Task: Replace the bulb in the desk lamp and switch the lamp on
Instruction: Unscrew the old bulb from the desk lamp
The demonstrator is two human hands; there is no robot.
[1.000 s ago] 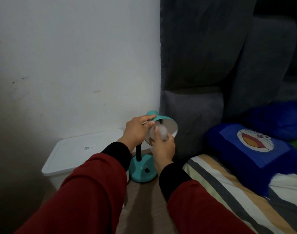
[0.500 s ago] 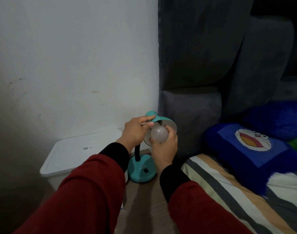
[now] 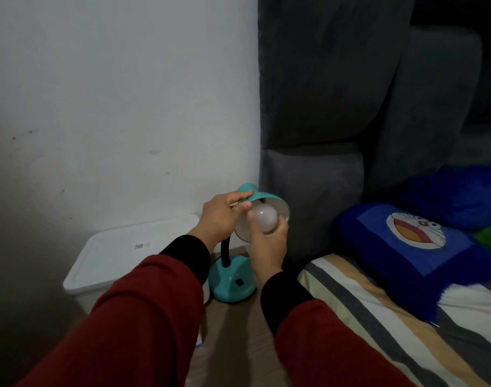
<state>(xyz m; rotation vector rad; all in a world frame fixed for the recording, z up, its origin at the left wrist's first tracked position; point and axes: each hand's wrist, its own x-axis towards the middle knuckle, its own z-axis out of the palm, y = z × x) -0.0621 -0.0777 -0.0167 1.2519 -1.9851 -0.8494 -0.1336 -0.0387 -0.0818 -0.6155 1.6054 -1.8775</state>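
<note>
**Bulb cupped at the mouth of the shade, shade steadied from the other side**

The right hand [image 3: 268, 241] is wrapped around a frosted white bulb [image 3: 263, 219], fingers curled on its round glass from below and the side, holding it just in front of the opening of the teal lamp shade [image 3: 262, 198]. Whether its base is seated in the socket cannot be told; the bulb hides it. The left hand [image 3: 220, 216] grips the shade at its crown and near rim, thumb on top and fingers under, bracing it.

The bulb looks light, smooth and easily broken. It probably wants a broad, gentle hold around its widest part, as here, and turning force without squeezing; smooth glass may slip in dry fingers. The shade sits on a black flexible neck [image 3: 226, 251], so it will likely swing away under any twist unless held, which makes the left hand's brace the sensible place to take it.

The lamp's teal base [image 3: 233, 283] stands on the floor [image 3: 233, 331], in the gap between a white lidded bin [image 3: 121, 258] against the wall and the corner of a bed with a striped sheet [image 3: 378, 317]. A black rocker switch [image 3: 240, 282] shows on the front of the base. A blue cartoon cushion [image 3: 406, 241] lies on the bed.
</note>
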